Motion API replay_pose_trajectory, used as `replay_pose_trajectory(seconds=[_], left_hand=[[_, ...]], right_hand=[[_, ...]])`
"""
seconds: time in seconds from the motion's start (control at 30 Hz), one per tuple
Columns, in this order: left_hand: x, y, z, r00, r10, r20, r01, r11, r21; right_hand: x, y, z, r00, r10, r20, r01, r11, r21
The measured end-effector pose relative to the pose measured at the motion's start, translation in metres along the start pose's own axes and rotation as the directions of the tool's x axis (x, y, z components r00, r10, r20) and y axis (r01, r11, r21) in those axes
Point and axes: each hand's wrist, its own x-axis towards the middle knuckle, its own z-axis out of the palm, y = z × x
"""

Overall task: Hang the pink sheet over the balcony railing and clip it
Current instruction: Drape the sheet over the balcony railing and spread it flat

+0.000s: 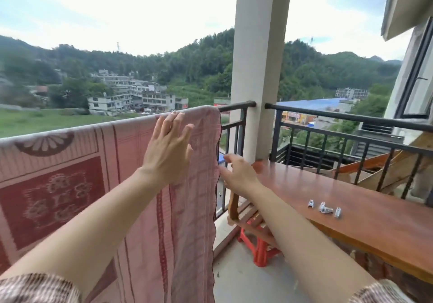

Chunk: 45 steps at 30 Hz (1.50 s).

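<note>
Pink sheet (93, 174) hangs draped over the balcony railing (236, 106), its right edge just short of the pillar (257, 56). We press our left hand (167, 149) flat on the cloth near the top, grip apart, fingers straight. Our right hand (236, 174) is at the sheet's right edge, blurred; we cannot tell whether its grip is apart or pinching. Metal clips (324, 207) lie on the wooden counter (375, 220), well apart from both hands.

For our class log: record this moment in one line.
pink sheet: draped over railing | left hand: flat on sheet | right hand: beside sheet edge | clips: on table
</note>
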Motion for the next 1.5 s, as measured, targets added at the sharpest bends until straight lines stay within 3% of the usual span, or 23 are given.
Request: replay_pose_trajectory(seconds=[0.1,0.23,0.4,0.53,0.7,0.87,0.97,1.07,1.2,1.27,1.4,1.5], left_hand=[[0.046,0.002,0.018,0.998,-0.03,-0.048,0.032,0.998,0.057],[0.096,0.003,0.037,0.993,-0.087,-0.074,0.091,0.995,0.045],[0.142,0.008,0.054,0.982,-0.188,-0.013,0.189,0.98,0.057],[0.157,0.01,0.071,0.971,-0.232,0.056,0.223,0.965,0.138],[0.166,0.009,0.077,0.969,-0.238,0.071,0.225,0.962,0.155],[0.171,0.012,0.078,0.96,-0.269,0.084,0.254,0.955,0.151],[0.176,0.014,0.079,0.958,-0.275,0.083,0.261,0.953,0.154],[0.174,0.015,0.082,0.96,-0.267,0.088,0.249,0.953,0.17],[0.172,0.021,0.088,0.969,-0.238,0.072,0.22,0.956,0.196],[0.173,0.032,0.098,0.985,-0.17,0.018,0.165,0.97,0.18],[0.166,0.067,0.143,0.995,0.01,-0.103,0.0,0.996,0.092],[0.15,0.107,0.201,0.998,0.027,-0.055,-0.03,0.998,-0.05]], right_hand=[[0.06,0.002,-0.01,0.998,-0.05,-0.049,0.055,0.992,0.115],[0.139,0.002,-0.016,0.996,0.001,-0.093,0.03,0.941,0.338],[0.209,0.005,-0.015,0.997,0.074,0.033,-0.079,0.818,0.569],[0.232,0.016,-0.01,0.988,-0.06,0.141,-0.058,0.702,0.71],[0.231,0.03,-0.012,0.994,-0.1,0.048,0.013,0.538,0.843],[0.233,0.019,0.006,0.977,0.043,-0.21,0.157,0.518,0.841],[0.237,0.013,0.01,0.951,0.112,-0.288,0.195,0.504,0.841],[0.238,0.022,0.016,0.977,0.075,-0.198,0.143,0.455,0.879],[0.234,0.044,0.026,0.984,-0.171,-0.051,0.128,0.478,0.869],[0.236,0.058,0.026,0.977,-0.208,-0.035,0.136,0.492,0.86],[0.239,0.115,0.023,0.998,-0.063,0.013,0.024,0.557,0.83],[0.235,0.185,0.025,0.993,0.102,0.063,-0.112,0.599,0.793]])
